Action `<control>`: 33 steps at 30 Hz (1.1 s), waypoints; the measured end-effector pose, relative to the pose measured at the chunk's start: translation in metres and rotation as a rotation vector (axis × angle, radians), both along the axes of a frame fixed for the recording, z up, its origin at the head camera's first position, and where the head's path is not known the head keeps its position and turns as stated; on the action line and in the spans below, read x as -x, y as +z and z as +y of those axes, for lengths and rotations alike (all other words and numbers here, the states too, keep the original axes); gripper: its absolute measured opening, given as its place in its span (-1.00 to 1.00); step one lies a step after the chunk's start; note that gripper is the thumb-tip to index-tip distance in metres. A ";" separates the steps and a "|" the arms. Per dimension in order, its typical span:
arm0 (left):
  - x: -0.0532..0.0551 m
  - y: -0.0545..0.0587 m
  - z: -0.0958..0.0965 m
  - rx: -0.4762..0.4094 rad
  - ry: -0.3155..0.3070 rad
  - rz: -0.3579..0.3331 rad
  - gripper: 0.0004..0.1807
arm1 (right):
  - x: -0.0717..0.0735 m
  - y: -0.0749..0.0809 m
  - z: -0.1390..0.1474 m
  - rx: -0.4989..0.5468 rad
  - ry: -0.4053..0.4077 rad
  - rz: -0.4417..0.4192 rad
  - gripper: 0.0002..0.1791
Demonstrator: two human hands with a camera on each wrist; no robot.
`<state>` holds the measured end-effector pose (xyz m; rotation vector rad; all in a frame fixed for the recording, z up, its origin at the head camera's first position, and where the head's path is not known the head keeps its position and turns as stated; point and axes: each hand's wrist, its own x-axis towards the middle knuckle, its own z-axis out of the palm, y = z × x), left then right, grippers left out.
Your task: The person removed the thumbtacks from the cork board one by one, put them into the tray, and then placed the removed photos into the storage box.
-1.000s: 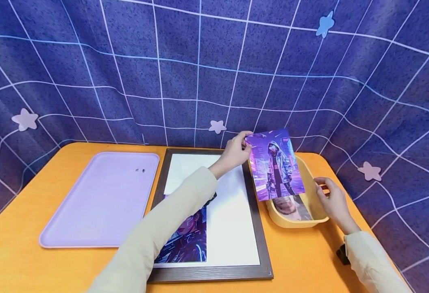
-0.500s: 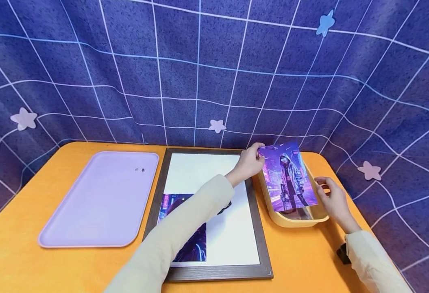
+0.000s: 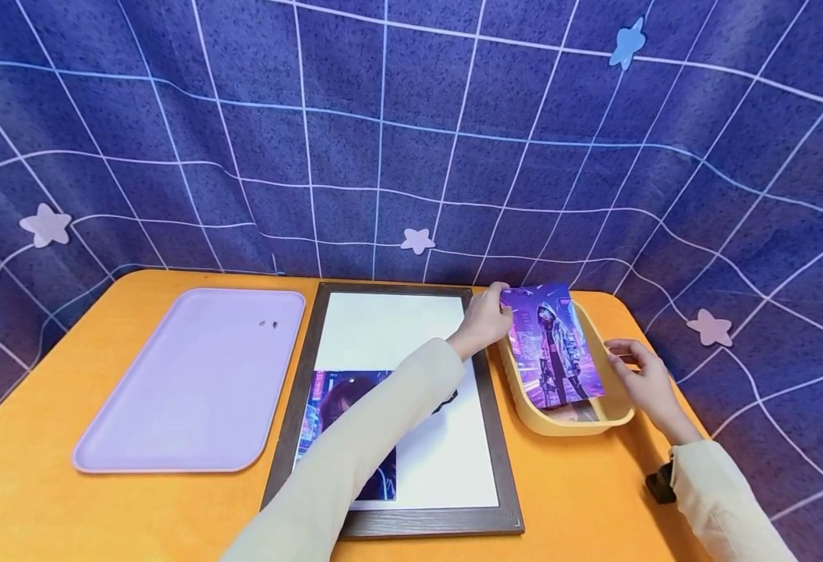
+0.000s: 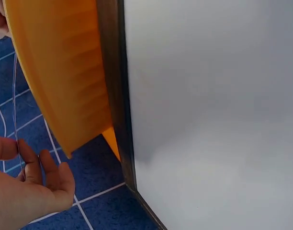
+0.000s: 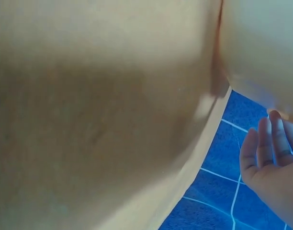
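My left hand (image 3: 484, 318) pinches the upper left corner of a purple art print (image 3: 555, 343) of a hooded figure. In the left wrist view, the card appears edge-on between thumb and fingers of the left hand (image 4: 36, 187). The print is tilted over a yellow basket (image 3: 615, 402), covering much of its opening. Another picture (image 3: 576, 412) shows below its lower edge, inside the basket. At the basket's right rim, my right hand (image 3: 646, 382) holds on with thumb and fingers. The right wrist view shows the right hand's (image 5: 276, 158) fingers against the basket's pale outer wall (image 5: 261, 52).
A dark frame (image 3: 502, 476) with a white backing (image 3: 446, 468) lies mid-table. On it, a cyberpunk portrait print (image 3: 341, 398) is partly covered by my left sleeve. A lilac tray (image 3: 193, 382) with tiny dark bits lies left. A blue grid curtain (image 3: 355, 156) hangs behind the orange table (image 3: 25, 484).
My left hand has moved right and lowered the purple print over the basket, hiding more of the picture inside. The right hand has stayed at the rim.
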<state>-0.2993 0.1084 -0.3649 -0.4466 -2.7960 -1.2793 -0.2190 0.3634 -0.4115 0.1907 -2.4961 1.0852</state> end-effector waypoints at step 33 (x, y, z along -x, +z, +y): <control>0.000 -0.019 0.006 0.483 -0.190 0.226 -0.48 | -0.001 0.007 0.015 0.517 0.185 -0.455 -0.79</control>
